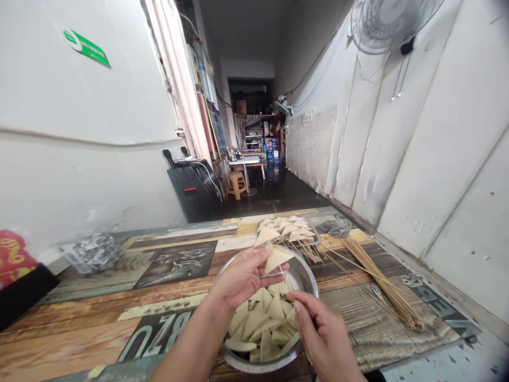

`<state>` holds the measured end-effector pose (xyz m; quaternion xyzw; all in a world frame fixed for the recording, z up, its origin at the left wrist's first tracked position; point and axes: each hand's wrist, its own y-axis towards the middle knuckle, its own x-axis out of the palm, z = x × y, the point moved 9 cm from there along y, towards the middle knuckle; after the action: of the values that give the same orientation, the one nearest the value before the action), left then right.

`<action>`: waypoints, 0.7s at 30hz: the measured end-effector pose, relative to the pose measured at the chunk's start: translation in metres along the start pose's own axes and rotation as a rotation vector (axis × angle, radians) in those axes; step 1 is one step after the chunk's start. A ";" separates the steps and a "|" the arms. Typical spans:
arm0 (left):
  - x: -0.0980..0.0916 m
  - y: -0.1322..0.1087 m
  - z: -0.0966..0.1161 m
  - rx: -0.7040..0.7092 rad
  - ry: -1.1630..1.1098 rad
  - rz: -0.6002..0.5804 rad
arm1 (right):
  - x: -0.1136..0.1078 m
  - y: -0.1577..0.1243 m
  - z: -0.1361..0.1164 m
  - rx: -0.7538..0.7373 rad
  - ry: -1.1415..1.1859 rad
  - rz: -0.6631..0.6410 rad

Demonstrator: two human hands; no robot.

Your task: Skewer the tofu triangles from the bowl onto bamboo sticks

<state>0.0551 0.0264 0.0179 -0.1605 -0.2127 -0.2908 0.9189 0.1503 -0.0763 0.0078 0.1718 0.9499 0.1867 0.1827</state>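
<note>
My left hand (244,276) pinches a pale triangular tofu slice (279,258) between thumb and fingers, above a round metal bowl (254,367). Similar loose triangles (256,321) fill the bowl. In my right hand (324,329), thumb and forefinger grip a thin bamboo skewer (283,273) whose upper end meets the held slice; how deep it goes in is hidden. Behind the bowl, a tray (316,237) holds skewered triangles (288,227), their sticks pointing toward me. To the right lies a bundle of bare bamboo skewers (384,286), a few of them splayed toward the tray.
A crumpled clear plastic bag (336,227) is beside the tray. At the left are a silvery packet pile (95,252) and a black box (26,292) with a red item. Beyond the wood-patterned table (178,244) stand a stool (236,184) and a small table (244,159).
</note>
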 end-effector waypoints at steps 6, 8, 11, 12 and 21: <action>0.005 0.000 -0.006 0.049 -0.060 0.069 | 0.005 0.002 0.002 0.000 0.016 -0.050; 0.007 -0.001 -0.007 0.050 -0.067 0.077 | 0.006 0.002 0.004 0.010 0.037 -0.051; 0.017 -0.005 -0.012 0.035 -0.051 0.069 | 0.002 0.003 0.002 0.002 0.042 -0.031; 0.021 -0.007 -0.014 0.029 -0.038 0.065 | 0.000 0.004 0.001 -0.004 0.038 -0.020; 0.004 -0.003 0.015 0.146 -0.070 0.208 | -0.008 -0.002 0.007 0.036 0.093 -0.091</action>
<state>0.0516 0.0281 0.0330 -0.1245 -0.2473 -0.1719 0.9454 0.1596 -0.0794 0.0028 0.1230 0.9674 0.1689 0.1434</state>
